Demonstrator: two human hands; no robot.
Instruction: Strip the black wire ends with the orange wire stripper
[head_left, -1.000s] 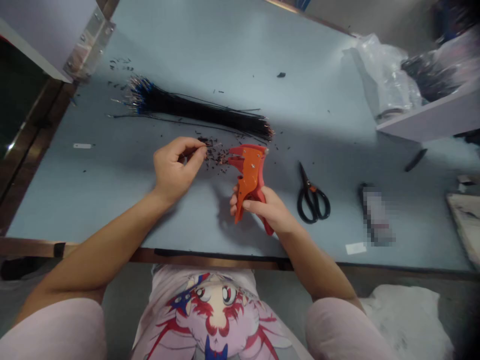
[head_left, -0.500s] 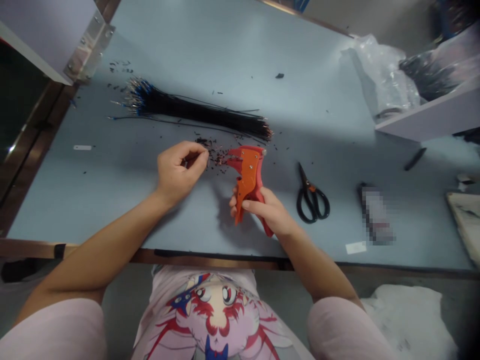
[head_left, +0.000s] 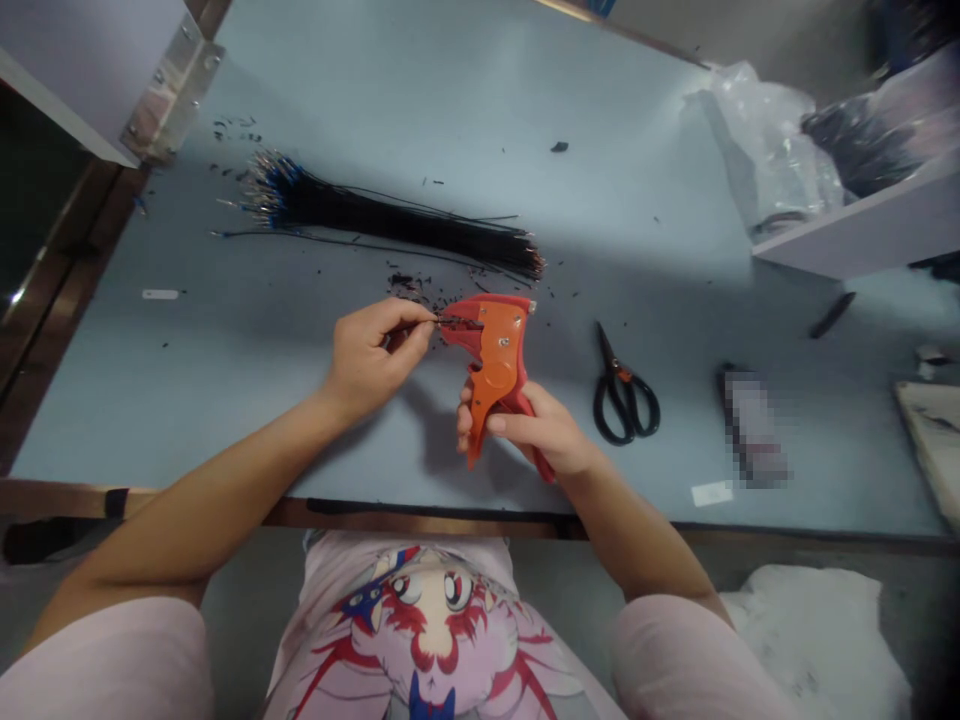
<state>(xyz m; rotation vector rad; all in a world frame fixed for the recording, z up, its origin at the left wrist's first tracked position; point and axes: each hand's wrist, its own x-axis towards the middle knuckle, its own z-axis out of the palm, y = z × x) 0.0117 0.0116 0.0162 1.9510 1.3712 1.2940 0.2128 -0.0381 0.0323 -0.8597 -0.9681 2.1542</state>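
1. Two hands busy: our left hand (head_left: 367, 365) pinches a wire (head_left: 452, 321), fingers together, at the orange wire stripper (head_left: 495, 345) clamped in our right hand (head_left: 525, 430)
2. Slacken, and we could drop it among clippings (head_left: 405, 282) beyond the fingers

The pale blue counter (head_left: 480, 110) carries a long bundle of black wires (head_left: 390, 222) lying across its far half, their blue-marked ends toward the left. Right of centre sit black-handled scissors (head_left: 619, 372), with a short black stick (head_left: 831, 315) further right and a pixelated object (head_left: 754, 428), too blurred to name, between them. A white paper slip (head_left: 711, 493) lies near the front edge. A clear plastic bag (head_left: 772, 150) slumps at the far right under a white shelf (head_left: 862, 235) holding dark bundled material (head_left: 859, 145). A pale board (head_left: 934, 440) overlaps the right edge.
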